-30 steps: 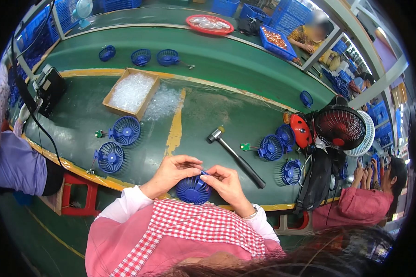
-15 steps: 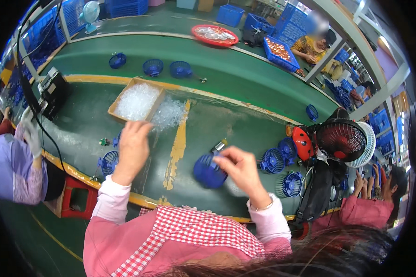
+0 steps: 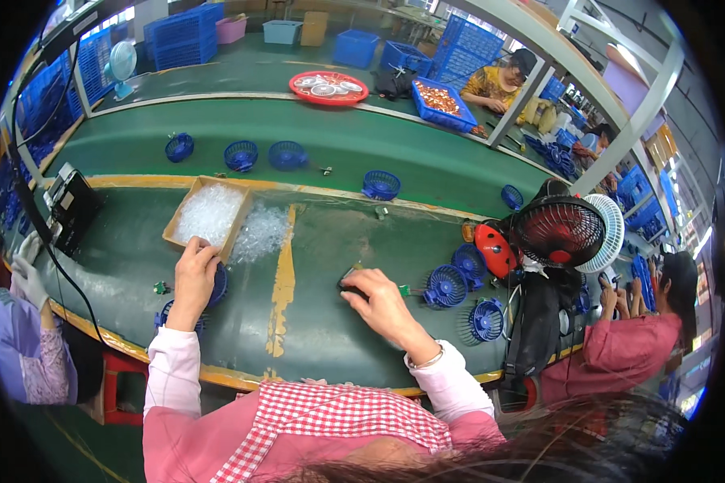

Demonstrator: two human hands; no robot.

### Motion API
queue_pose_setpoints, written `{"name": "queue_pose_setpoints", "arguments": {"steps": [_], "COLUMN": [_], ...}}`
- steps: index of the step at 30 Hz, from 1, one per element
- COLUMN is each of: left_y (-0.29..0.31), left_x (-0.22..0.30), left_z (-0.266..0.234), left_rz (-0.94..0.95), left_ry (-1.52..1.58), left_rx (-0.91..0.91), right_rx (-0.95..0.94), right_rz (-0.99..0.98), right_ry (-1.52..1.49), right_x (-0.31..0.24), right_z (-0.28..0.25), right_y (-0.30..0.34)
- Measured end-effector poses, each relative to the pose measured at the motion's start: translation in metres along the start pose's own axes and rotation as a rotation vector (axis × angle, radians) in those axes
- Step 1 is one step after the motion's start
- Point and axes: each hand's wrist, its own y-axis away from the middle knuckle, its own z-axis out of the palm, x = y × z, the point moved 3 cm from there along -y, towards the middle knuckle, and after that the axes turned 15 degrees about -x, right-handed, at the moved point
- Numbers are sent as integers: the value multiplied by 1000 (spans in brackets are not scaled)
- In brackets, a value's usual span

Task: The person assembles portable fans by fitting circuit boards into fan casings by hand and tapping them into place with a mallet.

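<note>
My left hand [image 3: 195, 275] reaches out to the left and closes on a round blue fan part [image 3: 217, 284], just below the corner of a cardboard tray [image 3: 171, 234]. Another blue fan part [image 3: 167, 314] lies under my left wrist. My right hand [image 3: 381, 300] is at the middle of the green bench, fingers curled over a black hammer [image 3: 348, 284], of which only the head end shows. Two blue fan parts [image 3: 446, 286] lie just right of that hand.
The tray holds clear plastic bags, with more bags [image 3: 263, 230] spilled beside it. A black and red fan [image 3: 559, 231] stands at the right. Blue grilles [image 3: 241, 154] sit on the belt behind. A black device [image 3: 72, 206] and a gloved co-worker [image 3: 26, 274] are left; another person [image 3: 630, 346] is right.
My hands were together on a blue fan part near my body. They then parted: the left went to the blue part by the tray, the right carried its part right and now covers the hammer.
</note>
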Motion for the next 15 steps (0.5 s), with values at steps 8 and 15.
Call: {"name": "queue_pose_setpoints", "arguments": {"steps": [8,15], "left_y": [1,7], "left_x": [3,-4], "left_z": [-7,-3], "left_rz": [-42,-12], "left_ry": [70,87], "left_rx": [-12,-22], "right_rx": [-141,-104], "right_rz": [75,235], "right_ry": [-15,122], "right_x": [34,94], "right_z": [-11,-44], "right_y": [-17,-82]}}
